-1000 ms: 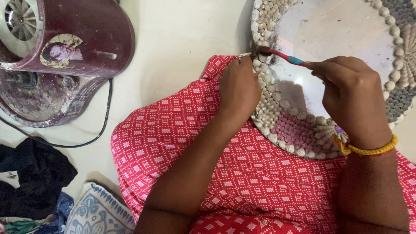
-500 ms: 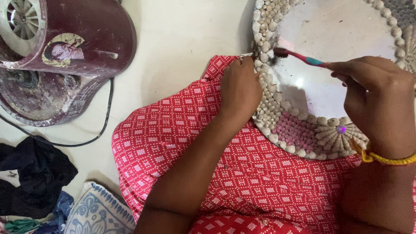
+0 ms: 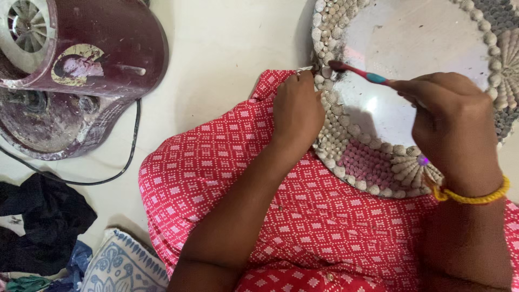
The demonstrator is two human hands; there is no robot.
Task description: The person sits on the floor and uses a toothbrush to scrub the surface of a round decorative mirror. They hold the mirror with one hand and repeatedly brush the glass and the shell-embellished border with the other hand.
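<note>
Left hand (image 3: 297,111) of mine is gripping the shell-covered rim (image 3: 338,138) of the round mirror (image 3: 411,48), which is resting on my red patterned lap (image 3: 303,211). Beyond it, my right hand (image 3: 451,127) is pinching a toothbrush (image 3: 359,71), its bristles touching the glass beside the shells. Farther left, a maroon blower (image 3: 81,65) is lying on the floor.

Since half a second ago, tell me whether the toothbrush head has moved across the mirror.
Yes. The toothbrush head has slid left, back against the shell frame by the left hand, which holds the rim. The right hand came left with it.
</note>
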